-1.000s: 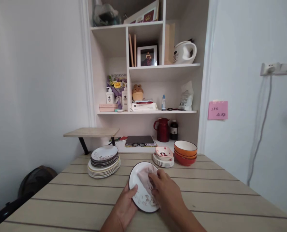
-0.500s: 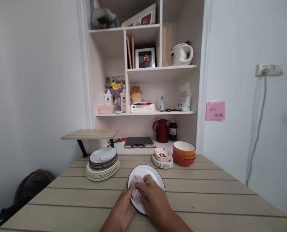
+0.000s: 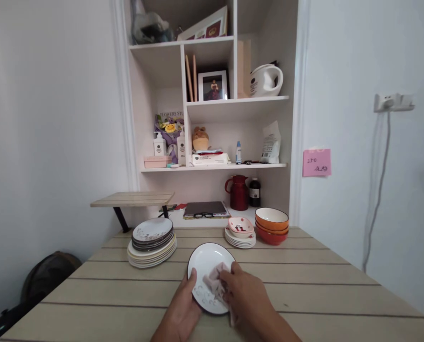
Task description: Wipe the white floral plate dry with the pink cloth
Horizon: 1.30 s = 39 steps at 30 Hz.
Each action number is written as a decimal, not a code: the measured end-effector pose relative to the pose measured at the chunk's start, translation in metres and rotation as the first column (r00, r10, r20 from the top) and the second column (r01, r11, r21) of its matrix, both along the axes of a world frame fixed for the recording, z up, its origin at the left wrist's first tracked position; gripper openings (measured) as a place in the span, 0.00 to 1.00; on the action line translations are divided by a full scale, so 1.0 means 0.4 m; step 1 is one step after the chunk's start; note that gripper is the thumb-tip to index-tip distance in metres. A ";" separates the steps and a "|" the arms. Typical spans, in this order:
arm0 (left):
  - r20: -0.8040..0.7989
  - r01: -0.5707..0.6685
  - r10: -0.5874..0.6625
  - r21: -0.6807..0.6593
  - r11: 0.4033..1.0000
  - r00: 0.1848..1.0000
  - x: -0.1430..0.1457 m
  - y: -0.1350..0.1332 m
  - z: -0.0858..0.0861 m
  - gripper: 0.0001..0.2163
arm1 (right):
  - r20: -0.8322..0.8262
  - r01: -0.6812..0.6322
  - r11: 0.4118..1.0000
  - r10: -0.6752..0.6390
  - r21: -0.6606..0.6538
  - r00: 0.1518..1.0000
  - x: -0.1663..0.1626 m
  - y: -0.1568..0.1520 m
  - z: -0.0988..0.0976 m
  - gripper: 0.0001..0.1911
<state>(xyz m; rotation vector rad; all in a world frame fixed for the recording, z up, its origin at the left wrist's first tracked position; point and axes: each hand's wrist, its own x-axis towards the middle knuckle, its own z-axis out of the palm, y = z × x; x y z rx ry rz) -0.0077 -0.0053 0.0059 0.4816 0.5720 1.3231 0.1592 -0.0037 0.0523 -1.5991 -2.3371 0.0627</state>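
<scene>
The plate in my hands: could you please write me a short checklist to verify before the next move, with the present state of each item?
1. Left-hand grip holds the plate, thumb over its rim: ok.
2. Right-hand grip holds the cloth: ok.
3. Cloth lies wholly inside the rim: not ok, an end hangs past the near right edge.
4. Plate's underside is clean: cannot tell, it is hidden.
5. Stack of plates at the left stands apart from both hands: ok.
6. Small dishes and bowls do not touch the held plate: ok.
</scene>
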 end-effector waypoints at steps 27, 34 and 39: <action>-0.082 0.091 -0.083 0.096 0.991 0.993 0.004 0.009 -0.005 0.14 | -0.315 -0.220 0.975 0.203 -0.020 0.927 -0.061 -0.009 -0.022 0.25; -0.062 0.095 -0.090 0.091 0.991 0.994 0.008 0.016 -0.010 0.14 | -0.214 -0.131 0.983 0.157 0.130 0.964 -0.057 0.020 -0.004 0.23; -0.050 0.080 -0.076 0.085 0.993 0.996 0.006 0.016 -0.016 0.19 | -0.112 -0.022 0.992 0.037 0.128 0.993 -0.027 0.016 0.016 0.25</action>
